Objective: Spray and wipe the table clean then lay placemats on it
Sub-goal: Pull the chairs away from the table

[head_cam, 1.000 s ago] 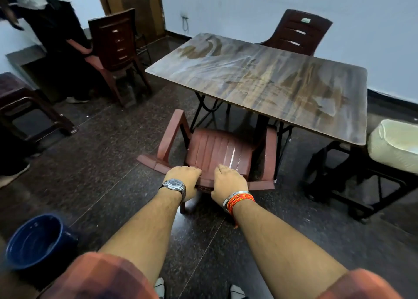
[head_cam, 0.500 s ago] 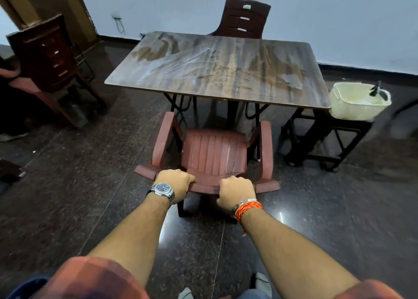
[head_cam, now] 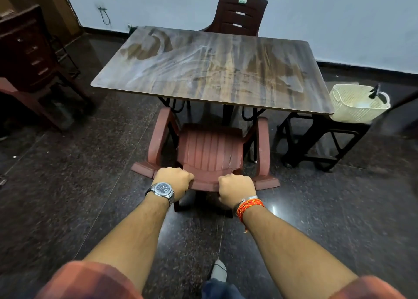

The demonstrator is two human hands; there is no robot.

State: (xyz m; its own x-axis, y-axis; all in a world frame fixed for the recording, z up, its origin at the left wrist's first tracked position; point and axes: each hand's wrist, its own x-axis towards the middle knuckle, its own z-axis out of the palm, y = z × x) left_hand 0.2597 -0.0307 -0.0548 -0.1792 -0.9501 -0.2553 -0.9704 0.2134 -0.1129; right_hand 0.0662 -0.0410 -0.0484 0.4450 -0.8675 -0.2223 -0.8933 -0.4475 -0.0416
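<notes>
A rectangular table (head_cam: 212, 72) with a streaked brown wood-pattern top stands straight ahead, nothing lying on it. A reddish plastic armchair (head_cam: 210, 149) faces it at the near side, its seat partly under the table edge. My left hand (head_cam: 173, 180), with a watch on the wrist, grips the top of the chair's backrest on the left. My right hand (head_cam: 236, 189), with an orange thread band, grips the same backrest on the right. No spray bottle, cloth or placemat shows.
A dark brown chair (head_cam: 238, 13) stands at the table's far side by the white wall. A cream plastic basket (head_cam: 357, 104) sits on a black stand (head_cam: 321, 140) to the right. Another chair (head_cam: 27, 59) is at the left. The floor is dark polished stone.
My view has swung right and squared up to the table. The armchair now sits straighter at the table's near edge, both hands still holding its backrest. The blue bucket is out of view.
</notes>
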